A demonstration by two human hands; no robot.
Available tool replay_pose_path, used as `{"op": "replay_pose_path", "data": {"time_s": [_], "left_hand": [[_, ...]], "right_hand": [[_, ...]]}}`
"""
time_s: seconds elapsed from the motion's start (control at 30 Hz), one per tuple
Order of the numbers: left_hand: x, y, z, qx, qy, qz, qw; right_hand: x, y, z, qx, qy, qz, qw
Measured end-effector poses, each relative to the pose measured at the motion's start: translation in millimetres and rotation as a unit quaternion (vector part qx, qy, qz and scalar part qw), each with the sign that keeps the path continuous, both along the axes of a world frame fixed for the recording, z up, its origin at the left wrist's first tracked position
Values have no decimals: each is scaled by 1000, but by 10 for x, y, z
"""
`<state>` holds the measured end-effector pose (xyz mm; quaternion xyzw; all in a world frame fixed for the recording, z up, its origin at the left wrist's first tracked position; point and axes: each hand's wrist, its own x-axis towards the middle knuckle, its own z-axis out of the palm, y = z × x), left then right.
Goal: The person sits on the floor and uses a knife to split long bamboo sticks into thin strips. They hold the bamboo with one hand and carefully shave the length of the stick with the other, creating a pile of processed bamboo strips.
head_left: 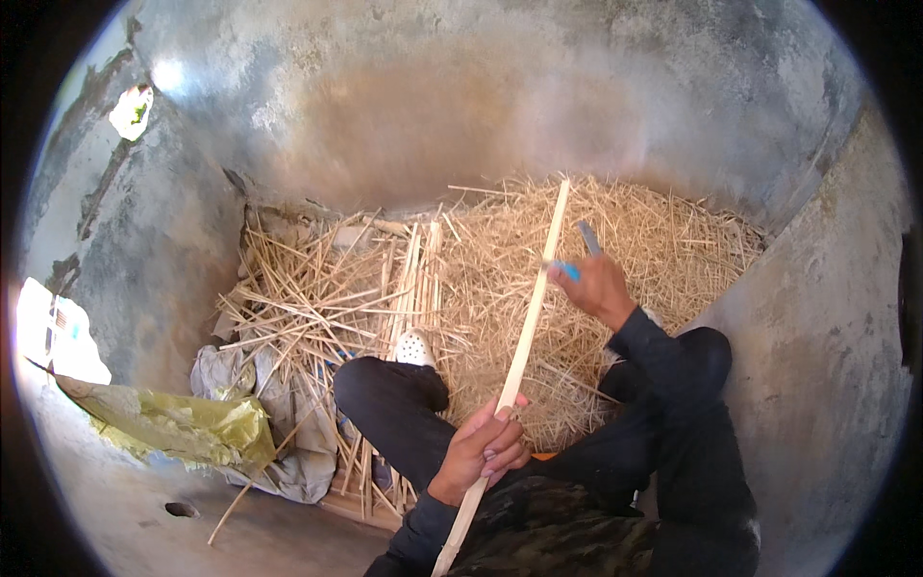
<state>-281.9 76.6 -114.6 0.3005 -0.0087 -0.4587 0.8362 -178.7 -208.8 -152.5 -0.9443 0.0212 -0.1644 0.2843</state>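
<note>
A long pale bamboo strip runs from the lower edge up and away over my lap. My left hand is wrapped around its lower part, and a bit of red shows at the fingers. Near the strip's far end, my right hand is closed on a knife-like tool, whose flat grey part sticks out beyond the fingers. Something blue shows at the right thumb, against the strip; whether it is a thumb wrap or part of the tool I cannot tell. The tool's edge is hidden.
Thin shavings are heaped ahead and right, against a concrete wall. Loose bamboo sticks lie in a tangle at the left. Below them are crumpled grey sacking and a yellow-green sheet. My foot wears a white clog.
</note>
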Motion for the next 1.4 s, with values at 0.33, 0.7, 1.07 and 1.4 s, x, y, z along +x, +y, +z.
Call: {"op": "replay_pose_path", "data": {"time_s": [0.33, 0.7, 1.07, 1.4], "left_hand": [[128, -36, -217, -226, 142, -5, 964], [43, -11, -137, -211, 160, 0, 964], [-113, -78, -80, -126, 166, -73, 975], [135, 0, 13, 116, -140, 5, 983]], "right_hand": [[-231, 367, 41, -64, -59, 110, 990], [-214, 307, 24, -90, -104, 115, 984], [605, -1086, 105, -234, -79, -75, 966], [101, -461, -216, 66, 90, -170, 979]]}}
